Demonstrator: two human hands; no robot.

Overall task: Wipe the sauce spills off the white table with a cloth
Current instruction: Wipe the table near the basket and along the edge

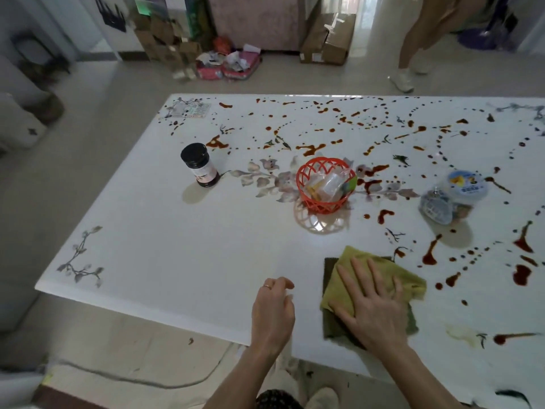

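**Barely begun: sauce across most of the desk**

Still early, judging by the spread. Clean and glossy over the near-left stretch of the white floral-printed desk (pixel 165 231); thick with reddish-brown sauce spills (pixel 429 256) along the far edge and the whole right side, from fine dotted trails to pooled blotches. Faint yellowish smear near the front right edge, seemingly half wiped. Most of the wiping left to do, by this look.

Pressed flat under the right hand (pixel 373 302), fingers spread wide and gripping nothing: a folded yellow-green cloth (pixel 413 283), dark green layer beneath, lying just beside the nearest blotches. Hovering over the near desk edge, the left hand (pixel 272 308), loosely curled, empty, ring on one finger.

Containers in the way:
- orange plastic lattice basket (pixel 324 187), mid-desk, holding clear wrapped packets, contents unclear
- dark jar with black lid (pixel 199 165), closed, contents hidden
- clear plastic tub with blue printed lid (pixel 452 199), tipped, with small wrapped items inside
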